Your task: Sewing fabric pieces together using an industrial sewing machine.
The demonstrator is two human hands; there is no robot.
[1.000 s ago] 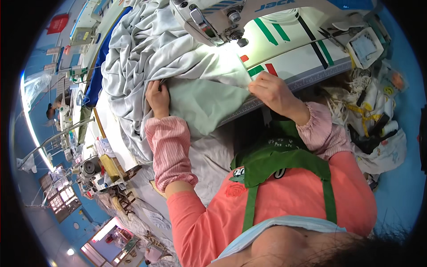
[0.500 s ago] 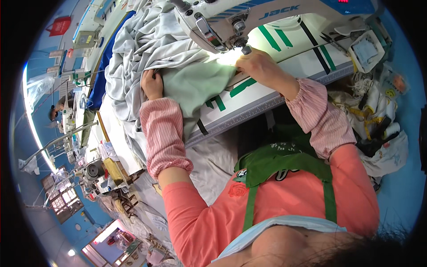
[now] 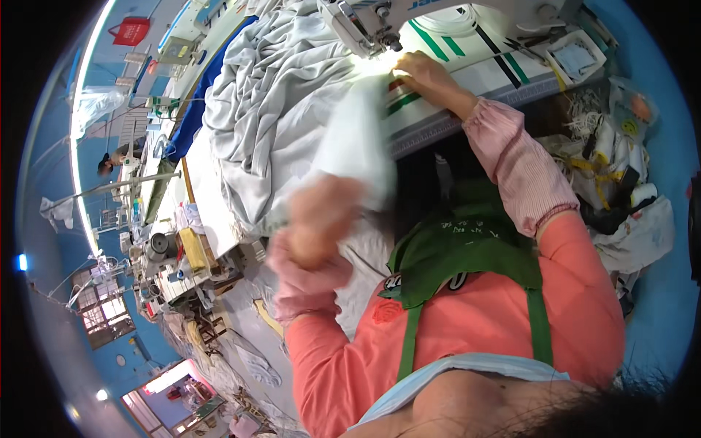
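A large heap of light grey fabric [image 3: 255,95] lies bunched on the sewing table, left of the sewing machine [image 3: 365,25]. My left hand [image 3: 328,212], smeared by motion, is closed on a raised piece of this fabric near the table's front edge. That piece stretches up toward the lit needle area. My right hand [image 3: 434,80] is beside the needle area, its fingers bent and drawn together at the fabric's right edge. Glare and the fingers hide what, if anything, they pinch.
Green and black tape strips [image 3: 504,55] mark the tabletop, and a ruler strip [image 3: 431,130] runs along its front edge. A white tray [image 3: 577,58] stands at the right. Below it hangs a clutter of thread spools [image 3: 602,146] and bags. Other sewing machines line the left side.
My left hand has left its flat place on the fabric and swung toward me, drawing a piece of fabric up. My right hand stays by the needle area. The view has shifted slightly.
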